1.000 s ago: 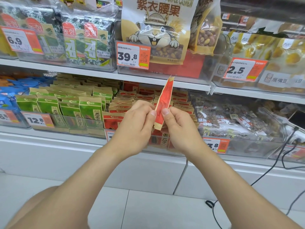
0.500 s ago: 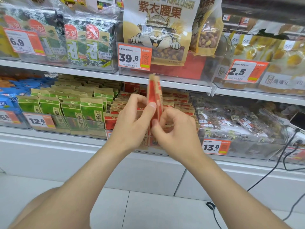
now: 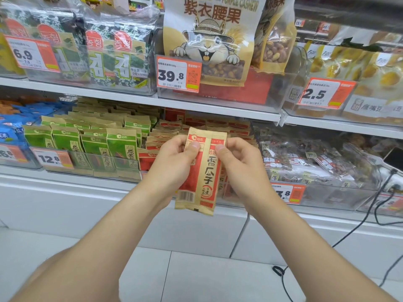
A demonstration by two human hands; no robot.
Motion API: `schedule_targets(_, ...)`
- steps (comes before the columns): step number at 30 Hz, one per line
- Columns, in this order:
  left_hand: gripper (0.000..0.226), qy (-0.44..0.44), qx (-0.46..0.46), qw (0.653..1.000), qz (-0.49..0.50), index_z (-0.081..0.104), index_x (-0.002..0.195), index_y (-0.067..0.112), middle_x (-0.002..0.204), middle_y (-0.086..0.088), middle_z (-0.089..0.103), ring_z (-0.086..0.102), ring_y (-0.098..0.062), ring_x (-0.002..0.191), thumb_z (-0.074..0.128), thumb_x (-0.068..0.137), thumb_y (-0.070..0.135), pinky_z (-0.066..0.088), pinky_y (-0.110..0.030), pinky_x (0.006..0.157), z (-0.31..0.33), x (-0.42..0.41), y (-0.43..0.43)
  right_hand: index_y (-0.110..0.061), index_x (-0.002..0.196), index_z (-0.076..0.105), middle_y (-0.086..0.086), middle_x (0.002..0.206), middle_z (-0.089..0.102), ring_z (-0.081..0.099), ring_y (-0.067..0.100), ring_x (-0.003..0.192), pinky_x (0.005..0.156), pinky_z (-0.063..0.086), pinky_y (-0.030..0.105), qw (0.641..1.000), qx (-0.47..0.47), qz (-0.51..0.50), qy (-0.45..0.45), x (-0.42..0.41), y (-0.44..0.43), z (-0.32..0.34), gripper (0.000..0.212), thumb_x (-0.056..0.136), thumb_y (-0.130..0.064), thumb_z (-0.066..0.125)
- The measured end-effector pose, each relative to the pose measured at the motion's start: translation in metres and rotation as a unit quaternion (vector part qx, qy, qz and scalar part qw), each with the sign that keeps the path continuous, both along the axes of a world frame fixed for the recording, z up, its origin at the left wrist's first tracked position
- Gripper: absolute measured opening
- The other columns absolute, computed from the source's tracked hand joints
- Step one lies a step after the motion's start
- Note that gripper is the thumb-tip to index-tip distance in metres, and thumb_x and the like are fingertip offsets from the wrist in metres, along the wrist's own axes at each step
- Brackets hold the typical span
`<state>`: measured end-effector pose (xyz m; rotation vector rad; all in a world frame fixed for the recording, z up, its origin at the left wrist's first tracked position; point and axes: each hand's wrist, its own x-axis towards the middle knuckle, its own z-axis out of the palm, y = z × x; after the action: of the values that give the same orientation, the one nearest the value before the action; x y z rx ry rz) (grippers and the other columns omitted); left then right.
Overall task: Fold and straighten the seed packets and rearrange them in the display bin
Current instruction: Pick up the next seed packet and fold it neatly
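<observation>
A red and tan seed packet (image 3: 201, 177) is held upright in front of the lower shelf, its printed face toward me and its sides folded inward. My left hand (image 3: 172, 164) pinches its left edge with the thumb on the front near the top. My right hand (image 3: 237, 164) grips the right edge the same way. Behind the packet sits the display bin (image 3: 152, 162) with several more red packets (image 3: 209, 125) stacked in rows.
Green seed packets (image 3: 104, 142) fill the bin to the left, clear bags of nuts (image 3: 305, 162) the bin to the right. The upper shelf (image 3: 218, 106) carries seaweed packs (image 3: 113, 53) and a cashew bag (image 3: 209, 40). Black cables (image 3: 357, 227) hang at the lower right.
The packet was held edge-on and tilted; both hands turned it so its printed front now faces me, and lowered it slightly.
</observation>
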<state>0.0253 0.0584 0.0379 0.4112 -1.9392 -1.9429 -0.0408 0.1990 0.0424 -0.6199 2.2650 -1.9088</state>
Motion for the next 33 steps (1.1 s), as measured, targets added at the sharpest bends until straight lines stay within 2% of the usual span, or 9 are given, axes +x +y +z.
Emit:
schedule_targets(3,0.027,0.043,-0.109,0.991,0.06,0.044,0.13,0.033,0.108,0.003,0.074,0.078,-0.014,0.085,0.057,0.111,0.02,0.062,-0.037,0.071,-0.007,-0.002,-0.003,-0.012,0.104,0.072,0.008,0.09,0.082,0.079,0.018,0.075,0.053,0.06,0.032,0.999,-0.001,0.029,-0.034,0.001,0.003,0.001,0.012,0.106,-0.011,0.06)
schedule_targets(7,0.013,0.05,-0.234,0.968,0.073,0.046,0.107,0.027,0.099,0.007,0.068,0.068,-0.013,0.08,0.059,0.108,0.029,0.053,-0.03,0.066,-0.009,-0.002,0.0,-0.015,0.107,0.077,0.001,0.083,0.08,0.076,0.011,0.07,0.052,0.057,0.027,0.999,0.0,0.043,-0.018,0.001,0.003,-0.001,0.022,0.11,-0.017,0.056)
schedule_targets(10,0.027,0.023,-0.266,0.96,0.081,0.051,0.098,0.03,0.096,0.011,0.07,0.066,-0.01,0.085,0.071,0.098,0.048,0.045,-0.026,0.067,-0.009,-0.002,0.001,-0.009,0.097,0.075,0.008,0.078,0.076,0.069,0.019,0.068,0.061,0.057,0.041,0.998,0.025,0.025,0.052,0.0,0.001,-0.004,0.033,0.112,-0.029,0.053)
schedule_targets(13,0.028,0.031,-0.327,0.94,0.092,0.055,0.096,0.03,0.089,0.015,0.067,0.061,-0.003,0.08,0.074,0.096,0.05,0.04,-0.02,0.065,-0.009,-0.001,-0.001,-0.008,0.087,0.07,0.017,0.079,0.072,0.068,0.04,0.074,0.07,0.06,0.06,0.995,0.042,0.002,0.094,0.0,-0.002,-0.007,0.04,0.102,-0.039,0.049)
schedule_targets(17,0.02,0.036,-0.378,0.922,0.081,0.055,0.096,0.027,0.084,0.01,0.069,0.065,-0.008,0.071,0.062,0.103,0.044,0.052,-0.036,0.067,-0.012,-0.001,-0.001,-0.023,0.076,0.067,-0.008,0.065,0.067,0.062,0.014,0.062,0.061,0.051,0.037,0.989,0.05,-0.012,0.141,0.0,-0.002,-0.008,0.025,0.095,-0.033,0.054)
schedule_targets(19,0.016,0.043,-0.381,0.921,0.075,0.055,0.095,0.028,0.078,0.008,0.069,0.065,-0.01,0.069,0.056,0.106,0.039,0.051,-0.037,0.065,-0.012,-0.001,0.001,-0.023,0.079,0.066,-0.008,0.064,0.065,0.056,0.008,0.06,0.06,0.045,0.032,0.989,0.042,-0.015,0.143,0.0,-0.002,-0.009,0.023,0.1,-0.024,0.057)
schedule_targets(21,0.018,0.052,-0.371,0.923,0.086,0.058,0.092,0.027,0.077,0.007,0.069,0.065,-0.011,0.069,0.054,0.108,0.034,0.05,-0.035,0.066,-0.012,-0.001,0.001,-0.02,0.084,0.066,0.0,0.068,0.068,0.058,0.012,0.06,0.058,0.047,0.037,0.987,0.052,-0.016,0.154,-0.001,-0.002,-0.009,0.024,0.105,-0.021,0.054)
schedule_targets(26,0.02,0.026,-0.265,0.961,0.068,0.066,0.09,0.024,0.081,0.007,0.077,0.073,-0.011,0.077,0.059,0.108,0.028,0.059,-0.041,0.077,-0.01,-0.005,-0.007,-0.021,0.094,0.068,0.005,0.083,0.076,0.072,0.03,0.079,0.075,0.059,0.056,0.991,0.053,-0.005,0.121,-0.005,-0.004,-0.012,0.026,0.112,-0.026,0.049)
schedule_targets(33,0.017,0.023,-0.214,0.975,0.057,0.07,0.095,0.022,0.086,0.007,0.08,0.077,-0.013,0.08,0.062,0.108,0.029,0.063,-0.047,0.082,-0.007,-0.004,-0.008,-0.02,0.098,0.07,0.004,0.086,0.079,0.077,0.027,0.082,0.08,0.061,0.058,0.994,0.035,0.009,0.099,-0.005,-0.002,-0.011,0.026,0.113,-0.03,0.051)
